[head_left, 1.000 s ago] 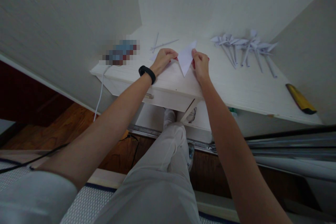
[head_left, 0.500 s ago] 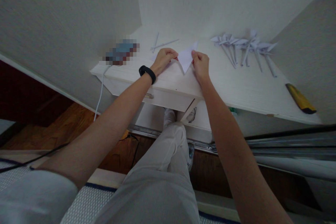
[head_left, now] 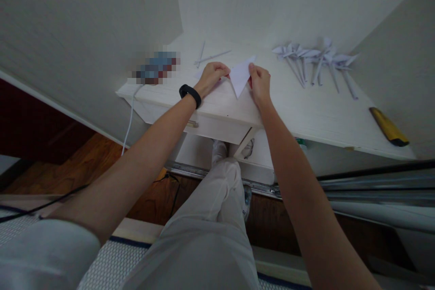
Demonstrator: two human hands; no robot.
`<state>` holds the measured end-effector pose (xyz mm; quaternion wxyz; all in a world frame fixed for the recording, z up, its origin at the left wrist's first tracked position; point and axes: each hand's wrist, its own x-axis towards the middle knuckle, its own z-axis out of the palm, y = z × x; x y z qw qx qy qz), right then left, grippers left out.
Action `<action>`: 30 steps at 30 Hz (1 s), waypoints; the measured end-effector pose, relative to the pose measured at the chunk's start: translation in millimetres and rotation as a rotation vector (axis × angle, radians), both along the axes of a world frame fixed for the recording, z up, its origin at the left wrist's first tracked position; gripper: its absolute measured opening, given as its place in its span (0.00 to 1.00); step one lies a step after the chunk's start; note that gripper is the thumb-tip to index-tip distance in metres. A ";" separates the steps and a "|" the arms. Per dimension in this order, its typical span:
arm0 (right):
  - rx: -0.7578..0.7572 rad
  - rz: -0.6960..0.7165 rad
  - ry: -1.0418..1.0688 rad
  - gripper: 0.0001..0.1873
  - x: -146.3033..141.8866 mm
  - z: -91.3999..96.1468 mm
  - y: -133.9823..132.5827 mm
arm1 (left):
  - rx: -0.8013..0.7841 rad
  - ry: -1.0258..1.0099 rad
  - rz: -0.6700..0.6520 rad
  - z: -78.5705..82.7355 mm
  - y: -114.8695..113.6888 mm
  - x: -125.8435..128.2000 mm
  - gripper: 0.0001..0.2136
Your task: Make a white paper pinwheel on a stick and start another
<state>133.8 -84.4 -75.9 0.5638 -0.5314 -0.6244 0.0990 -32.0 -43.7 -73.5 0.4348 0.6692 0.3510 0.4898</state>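
Observation:
A white triangular folded paper [head_left: 240, 74] is held just above the white desk [head_left: 306, 113], point downward. My left hand [head_left: 211, 77] pinches its left corner, fingers curled; a black band sits on that wrist. My right hand [head_left: 259, 82] pinches the paper's right edge, fingers closed. A bit of red shows behind the paper near both hands.
Several folded white paper figures [head_left: 316, 61] lie at the desk's back right. Thin paper strips [head_left: 210, 56] lie behind my hands. A yellow-and-black tool [head_left: 388, 127] rests at the right edge. A blurred object [head_left: 156, 68] with a white cable [head_left: 129, 122] sits at left. My crossed legs are below.
The paper triangle has tilted and shifted slightly between my fingers; both hands stay almost in place.

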 end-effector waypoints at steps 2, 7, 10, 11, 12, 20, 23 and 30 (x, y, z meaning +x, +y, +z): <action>-0.002 -0.008 -0.013 0.29 1.1 -0.7 1.2 | 0.006 -0.001 0.000 -1.0 1.2 0.0 0.03; -0.005 -0.041 -0.051 0.30 3.1 -2.6 4.5 | 0.019 0.003 0.001 -2.3 3.1 -0.2 0.02; -0.018 -0.064 -0.084 0.30 3.3 -2.5 4.4 | 0.015 0.006 -0.006 -2.6 3.7 -0.3 0.03; -0.023 -0.064 -0.085 0.30 3.1 -2.2 4.0 | 0.015 0.006 -0.007 -2.8 4.2 -0.2 0.03; -0.023 -0.061 -0.079 0.30 2.8 -1.9 3.5 | 0.016 0.004 -0.005 -3.2 4.8 -0.2 0.03; 0.009 -0.072 -0.036 0.30 0.4 -0.1 0.3 | -0.004 -0.006 -0.019 -5.4 7.1 1.5 0.02; 0.004 -0.096 -0.058 0.30 1.8 -0.6 1.6 | -0.018 -0.014 -0.027 -5.0 6.2 1.4 0.02; 0.004 -0.095 -0.084 0.29 5.2 -2.4 5.2 | 0.004 0.005 0.003 -3.6 4.9 0.6 0.02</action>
